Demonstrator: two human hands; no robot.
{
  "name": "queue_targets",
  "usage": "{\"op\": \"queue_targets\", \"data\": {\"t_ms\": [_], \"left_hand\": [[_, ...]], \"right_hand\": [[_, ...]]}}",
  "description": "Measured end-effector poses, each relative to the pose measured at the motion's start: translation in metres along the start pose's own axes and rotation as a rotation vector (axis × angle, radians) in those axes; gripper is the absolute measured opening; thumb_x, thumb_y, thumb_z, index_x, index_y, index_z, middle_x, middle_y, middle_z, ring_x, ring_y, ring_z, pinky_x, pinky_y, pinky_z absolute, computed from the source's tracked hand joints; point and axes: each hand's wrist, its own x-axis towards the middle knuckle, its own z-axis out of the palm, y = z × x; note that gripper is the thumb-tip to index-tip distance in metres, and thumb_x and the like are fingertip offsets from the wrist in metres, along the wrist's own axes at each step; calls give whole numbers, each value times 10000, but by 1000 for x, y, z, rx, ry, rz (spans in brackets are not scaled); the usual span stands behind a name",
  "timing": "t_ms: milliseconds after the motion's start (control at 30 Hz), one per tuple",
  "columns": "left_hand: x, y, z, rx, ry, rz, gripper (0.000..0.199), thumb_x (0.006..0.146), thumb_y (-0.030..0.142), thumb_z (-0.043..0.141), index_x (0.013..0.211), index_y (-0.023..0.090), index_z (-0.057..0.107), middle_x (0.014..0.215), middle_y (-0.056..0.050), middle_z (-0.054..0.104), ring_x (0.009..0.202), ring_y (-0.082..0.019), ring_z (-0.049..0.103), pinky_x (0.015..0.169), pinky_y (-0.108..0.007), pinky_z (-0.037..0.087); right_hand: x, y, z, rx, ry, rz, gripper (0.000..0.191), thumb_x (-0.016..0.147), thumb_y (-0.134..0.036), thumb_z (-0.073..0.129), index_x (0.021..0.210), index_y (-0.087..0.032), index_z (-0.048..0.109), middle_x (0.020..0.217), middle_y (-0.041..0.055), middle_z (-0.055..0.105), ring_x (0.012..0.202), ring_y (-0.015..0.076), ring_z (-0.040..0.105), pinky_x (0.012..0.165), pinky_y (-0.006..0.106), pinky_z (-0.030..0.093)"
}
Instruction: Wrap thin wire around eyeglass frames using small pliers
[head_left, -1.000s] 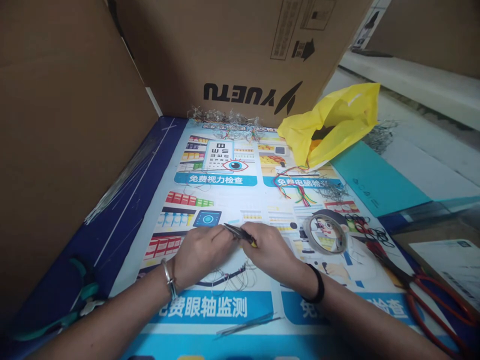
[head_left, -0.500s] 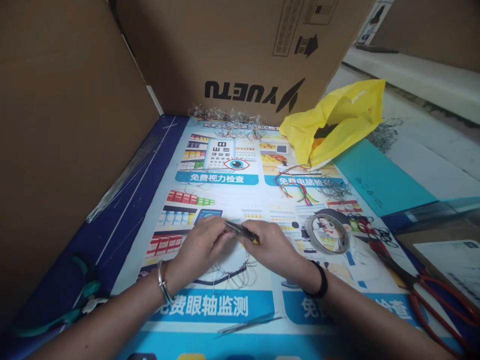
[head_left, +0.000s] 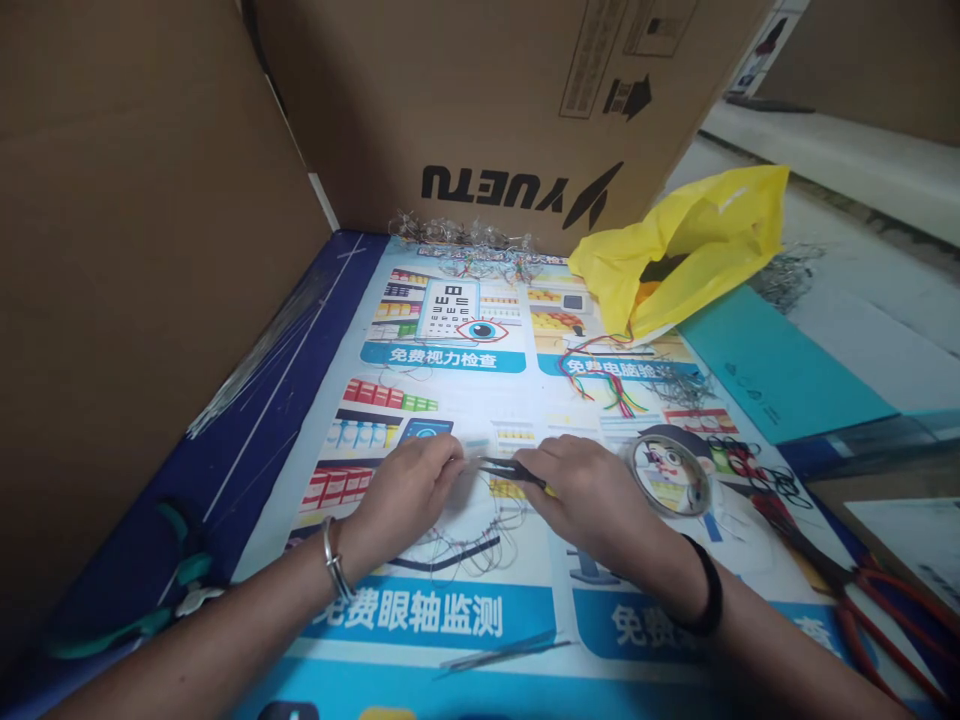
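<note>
In my right hand [head_left: 581, 490] is a pair of small dark-jawed pliers [head_left: 514, 470] with a bit of yellow on the handle; the jaws point left. My left hand [head_left: 412, 495], a silver bangle at its wrist, pinches what looks like a thin wire, faintly visible between its fingertips and the tips of the pliers. Below both hands, a loose row of bent thin wires [head_left: 480, 535] lies on the printed sheet [head_left: 517, 400]. Closer to me rests a small bundle of straight wires [head_left: 510, 652].
Left are green-handled pliers [head_left: 191, 570] and long straight wires [head_left: 255, 360]. A tape roll [head_left: 637, 475], red-handled scissors [head_left: 847, 590] and a yellow bag [head_left: 690, 240] lie right. Colored cords [head_left: 619, 395] trail by the bag. Wire pieces [head_left: 465, 235] line the cardboard box [head_left: 487, 100].
My right hand has moved right with the pliers, away from my left hand, so a gap now shows between them. The whole view has shifted slightly.
</note>
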Motion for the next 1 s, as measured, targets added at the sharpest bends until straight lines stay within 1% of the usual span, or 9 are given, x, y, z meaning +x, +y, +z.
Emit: {"op": "queue_targets", "data": {"t_ms": [100, 267, 467, 567, 700, 800, 1000], "left_hand": [[0, 0, 0, 22, -7, 3, 109, 885, 202, 412, 815, 184, 493, 703, -16, 575, 658, -165, 535, 593, -288, 432], [1, -1, -1, 21, -29, 4, 116, 893, 217, 404, 818, 186, 488, 698, -17, 575, 657, -169, 539, 588, -287, 431], [1, 0, 0, -29, -74, 3, 151, 916, 245, 394, 835, 188, 507, 723, -7, 583, 665, -156, 540, 595, -273, 431], [0, 1, 0, -43, -82, 32, 169, 921, 252, 392, 834, 187, 522, 730, -7, 589, 670, -152, 540, 595, -269, 430], [-1, -1, 2, -47, -40, 60, 187, 926, 260, 386, 826, 185, 525, 707, 1, 584, 636, -140, 529, 573, -257, 419], [-2, -3, 2, -56, -13, 71, 183, 928, 272, 390, 847, 185, 529, 713, 1, 592, 639, -138, 536, 584, -259, 419], [-1, -4, 2, -58, -24, 64, 203, 934, 295, 369, 850, 190, 521, 721, 1, 597, 656, -141, 547, 596, -258, 417]], "right_hand": [[-2, -1, 2, -110, -24, -19, 109, 807, -187, 521, 844, -191, 623, 745, 48, 612, 709, 173, 519, 634, 295, 296], [-1, -2, 10, -158, -22, -42, 109, 805, -157, 514, 834, -202, 609, 757, 45, 612, 717, 185, 507, 625, 312, 264], [-1, -3, 14, -207, 26, -71, 116, 783, -110, 509, 790, -200, 583, 727, 46, 588, 697, 193, 478, 603, 329, 222], [-1, -4, 16, -230, 52, -75, 135, 778, -87, 497, 774, -197, 575, 705, 46, 573, 673, 190, 463, 591, 332, 206], [-2, -3, 17, -221, 59, -79, 123, 774, -94, 508, 773, -198, 575, 708, 45, 572, 672, 186, 458, 593, 328, 205], [-2, 0, 16, -197, 49, -89, 116, 786, -110, 509, 785, -200, 581, 720, 39, 581, 680, 180, 458, 605, 322, 215], [2, 7, 13, -151, 19, -127, 104, 788, -121, 527, 806, -197, 595, 756, 28, 597, 714, 169, 466, 641, 307, 243]]}}
